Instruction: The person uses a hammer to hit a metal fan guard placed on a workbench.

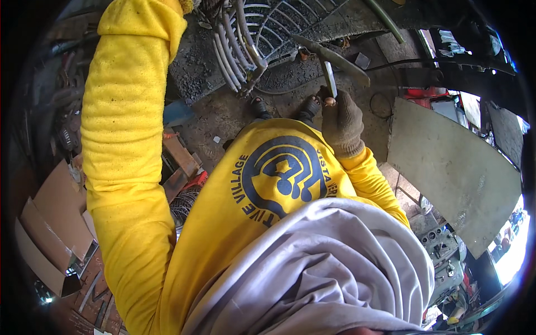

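My right hand (341,124), in a brown knit glove, is closed round the handle of a chipping hammer (328,75). The hammer's long head, pointed at one end, is raised beside the bench, to the right of a metal grille (237,47) of curved bars. My left arm, in a yellow sleeve, reaches to the top edge of the picture. There my left hand (207,6), gloved too, is mostly cut off next to the grille's bars; its fingers do not show clearly. The grille rests on a dark, grimy workbench (192,72) and overhangs its near edge.
A large grey metal sheet (455,170) leans at the right, near a grey machine with knobs (441,245). Cardboard (58,209) and scrap lie at the left. A cable (296,89) runs by the bench. My sandalled feet (259,107) stand just below the bench edge.
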The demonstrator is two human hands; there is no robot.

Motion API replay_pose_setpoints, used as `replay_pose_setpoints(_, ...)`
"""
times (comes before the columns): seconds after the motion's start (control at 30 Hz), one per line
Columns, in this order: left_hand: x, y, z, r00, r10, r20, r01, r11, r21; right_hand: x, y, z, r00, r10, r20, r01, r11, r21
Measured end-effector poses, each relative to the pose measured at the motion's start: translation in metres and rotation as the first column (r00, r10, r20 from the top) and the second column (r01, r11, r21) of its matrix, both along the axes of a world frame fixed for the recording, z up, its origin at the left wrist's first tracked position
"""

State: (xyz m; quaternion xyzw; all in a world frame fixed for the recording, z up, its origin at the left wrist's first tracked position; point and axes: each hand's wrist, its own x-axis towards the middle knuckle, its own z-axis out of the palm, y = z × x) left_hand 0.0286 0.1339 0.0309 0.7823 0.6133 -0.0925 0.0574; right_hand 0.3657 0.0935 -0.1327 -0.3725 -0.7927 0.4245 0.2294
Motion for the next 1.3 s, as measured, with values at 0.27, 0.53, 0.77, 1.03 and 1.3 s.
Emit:
replay_pose_setpoints(0.27, 0.039, 0.006, 0.03, 0.97, 0.242, -0.036, -0.244, 0.948, -0.205, -0.008, 0.006, -0.005, 0.985, -0.056, 0.161, 0.05, 0.998, 0.043)
replay_pose_setpoints(0.53, 0.037, 0.006, 0.025, 0.963, 0.262, -0.057, -0.268, 0.94, -0.209, -0.004, 0.006, -0.009, 0.975, -0.043, 0.218, 0.024, 0.996, 0.09)
replay_pose_setpoints(0.77, 0.027, -0.002, 0.013, 0.994, 0.055, -0.097, -0.057, 0.998, -0.02, -0.007, 0.009, -0.022, 0.948, 0.056, 0.313, -0.104, 0.985, 0.14)
replay_pose_setpoints(1.03, 0.03, 0.006, 0.02, 0.969, 0.232, -0.081, -0.245, 0.94, -0.237, -0.003, 0.005, 0.007, 0.988, -0.142, 0.062, 0.139, 0.989, 0.057)
replay_pose_setpoints(1.3, 0.031, 0.006, 0.021, 0.973, 0.175, -0.153, -0.205, 0.956, -0.208, 0.0, 0.01, -0.018, 0.996, -0.085, 0.039, 0.072, 0.965, 0.25)
